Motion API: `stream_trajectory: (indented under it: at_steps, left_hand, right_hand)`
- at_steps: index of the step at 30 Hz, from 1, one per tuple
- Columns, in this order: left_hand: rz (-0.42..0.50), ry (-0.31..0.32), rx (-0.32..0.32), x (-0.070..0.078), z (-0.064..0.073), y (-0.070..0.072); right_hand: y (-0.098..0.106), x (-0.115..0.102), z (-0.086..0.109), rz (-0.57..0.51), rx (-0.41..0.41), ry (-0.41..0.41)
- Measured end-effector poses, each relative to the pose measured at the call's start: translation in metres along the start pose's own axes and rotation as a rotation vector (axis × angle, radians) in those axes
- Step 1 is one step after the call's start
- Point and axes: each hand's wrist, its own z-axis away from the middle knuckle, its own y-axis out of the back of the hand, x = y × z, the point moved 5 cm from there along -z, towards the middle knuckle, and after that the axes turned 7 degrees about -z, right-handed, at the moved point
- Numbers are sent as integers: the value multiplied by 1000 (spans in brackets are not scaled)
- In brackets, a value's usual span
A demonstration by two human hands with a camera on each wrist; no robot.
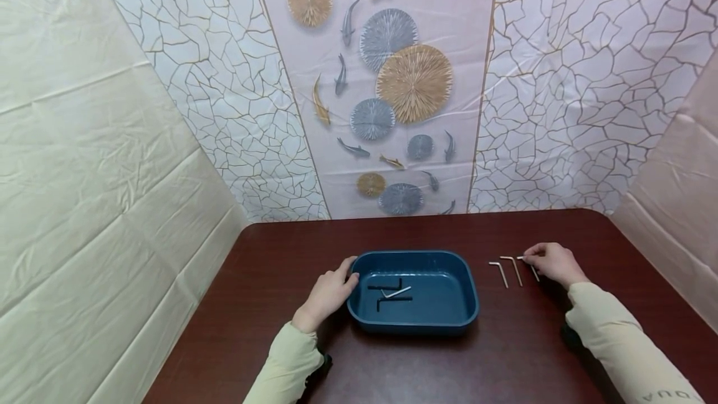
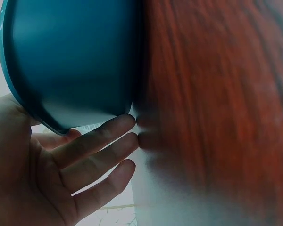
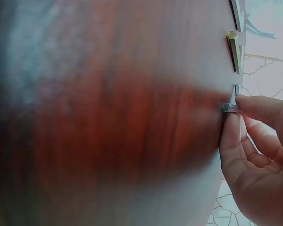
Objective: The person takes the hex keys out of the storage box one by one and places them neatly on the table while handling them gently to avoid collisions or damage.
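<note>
At the left end of a blue rectangular tray (image 1: 415, 329), my left hand (image 1: 330, 292) holds the rim with the thumb over it. The other fingers (image 2: 101, 155) spread along the outer wall. To the tray's right, my right hand (image 1: 555, 264) pinches a silver hex key (image 3: 230, 108) between thumb and fingertips, close over the table. Left of that hand lie a gold-toned hex key (image 1: 515, 271) and another silver hex key (image 1: 501, 273), side by side. Inside the tray are an upper black hex key (image 1: 384, 288), a silver hex key (image 1: 397, 292) and a lower black hex key (image 1: 395, 299).
The dark red-brown wooden table (image 1: 392, 373) has rounded far corners. A patterned cloth (image 1: 392, 192) hangs along its back edge. Pale fabric walls stand at the left (image 1: 140, 204) and right (image 1: 667, 198) sides.
</note>
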Motion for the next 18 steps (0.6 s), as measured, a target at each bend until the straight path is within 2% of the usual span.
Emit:
stream_trajectory:
  at_steps: [18]
  left_hand:
    - [4,-6,11,1,1,1]
  right_hand:
    - [-1,4,1,21,-3,13]
